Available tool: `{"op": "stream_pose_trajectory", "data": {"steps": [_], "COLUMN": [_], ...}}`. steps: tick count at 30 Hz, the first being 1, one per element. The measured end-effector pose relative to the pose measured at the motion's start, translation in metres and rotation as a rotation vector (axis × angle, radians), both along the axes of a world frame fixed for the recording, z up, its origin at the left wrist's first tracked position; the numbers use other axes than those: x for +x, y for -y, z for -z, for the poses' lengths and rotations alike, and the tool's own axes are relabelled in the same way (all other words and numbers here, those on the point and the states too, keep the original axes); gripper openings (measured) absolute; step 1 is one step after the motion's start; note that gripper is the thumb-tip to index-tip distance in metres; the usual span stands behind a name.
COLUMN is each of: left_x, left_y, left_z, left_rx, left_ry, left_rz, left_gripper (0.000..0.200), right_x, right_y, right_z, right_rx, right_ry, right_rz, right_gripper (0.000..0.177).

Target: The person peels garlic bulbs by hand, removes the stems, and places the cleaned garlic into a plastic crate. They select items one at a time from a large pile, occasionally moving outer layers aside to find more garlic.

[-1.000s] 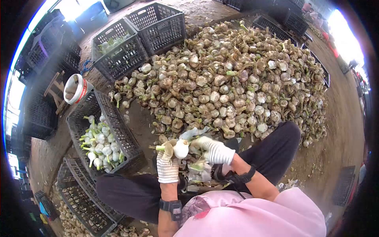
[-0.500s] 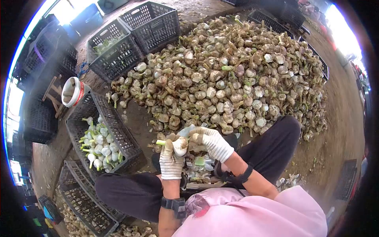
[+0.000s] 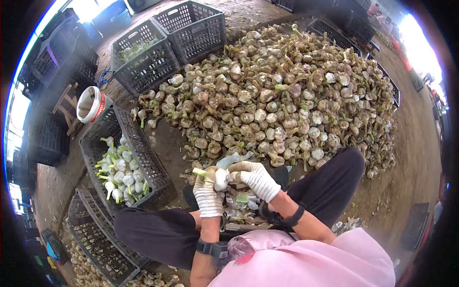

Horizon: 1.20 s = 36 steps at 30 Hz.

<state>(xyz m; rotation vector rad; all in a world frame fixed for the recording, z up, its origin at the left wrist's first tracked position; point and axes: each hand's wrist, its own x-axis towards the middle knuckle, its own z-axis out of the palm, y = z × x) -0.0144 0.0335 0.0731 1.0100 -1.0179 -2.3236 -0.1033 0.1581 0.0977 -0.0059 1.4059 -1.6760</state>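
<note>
Left hand (image 3: 208,193) has a bulb (image 3: 222,180) gripped in its fingers near the pile (image 3: 282,100). Right hand (image 3: 256,178) is by the bulb, can't tell if its fingers are pinching.

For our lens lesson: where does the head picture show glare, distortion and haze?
Head view: glare whites out areas at upper left and upper right; curved distortion, black corners; hazy stacked crates at far left; garlic bulb in the left hand clearer.

At far right, people (image 3: 381,20) are too small and blurred for me to tell their actions. Stacked crates (image 3: 48,138) at left blur too. The left hand (image 3: 208,193) hides part of the garlic stem (image 3: 199,171); the near edge cuts off the pink top (image 3: 311,263).
</note>
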Motion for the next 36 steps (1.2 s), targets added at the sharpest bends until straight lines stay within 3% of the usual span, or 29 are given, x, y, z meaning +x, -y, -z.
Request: {"op": "stream_pose_trajectory", "data": {"steps": [1, 4, 5, 7, 11, 14, 17, 20, 25, 28, 33, 36], "left_x": [-0.002, -0.006, -0.006, -0.006, -0.003, 0.005, 0.005, -0.001, -0.002, 0.006, 0.000, -0.003], "left_y": [-0.001, -0.006, -0.008, -0.011, -0.009, 0.001, 0.004, -0.003, -0.007, -0.008, -0.003, -0.004], "left_z": [0.000, -0.002, 0.002, 0.011, 0.001, 0.017, 0.018, 0.007, 0.020, 0.024, 0.024, 0.021], "left_rx": [0.002, -0.243, -0.243, -0.539, -0.082, 0.094, 0.185, 0.151, 0.088, 0.298, 0.379, 0.215], "left_ry": [-0.002, 0.054, 0.050, 0.051, 0.028, -0.061, -0.130, -0.044, -0.042, -0.105, -0.120, -0.126], "left_rz": [-0.005, -0.086, -0.082, -0.081, -0.132, -0.069, -0.047, -0.162, -0.114, -0.024, -0.066, -0.074], "left_gripper": [0.026, 0.016, 0.016, 0.016, 0.021, 0.024, 0.024, 0.018, 0.021, 0.024, 0.024, 0.023], "right_x": [0.003, 0.021, 0.027, 0.028, 0.015, -0.001, 0.001, 0.007, 0.002, 0.001, -0.001, 0.004], "right_y": [0.003, 0.012, 0.018, 0.024, 0.024, 0.016, 0.007, 0.007, 0.009, 0.004, 0.002, 0.004], "right_z": [0.002, 0.004, 0.006, 0.006, 0.021, 0.056, 0.035, 0.010, 0.010, 0.013, 0.012, 0.004], "right_rx": [0.002, 0.155, 0.173, 0.225, 0.163, 0.315, -0.005, 0.005, 0.024, -0.093, -0.153, -0.060], "right_ry": [-0.002, -0.647, -0.642, -0.611, -0.490, -0.866, -0.285, -0.252, -0.224, 0.035, 0.034, -0.184], "right_rz": [-0.005, 0.008, 0.074, 0.090, 0.056, 0.049, 0.038, 0.037, -0.014, -0.017, 0.007, -0.003], "right_gripper": [0.032, 0.040, 0.036, 0.028, 0.022, 0.023, 0.036, 0.044, 0.043, 0.039, 0.037, 0.036]}}
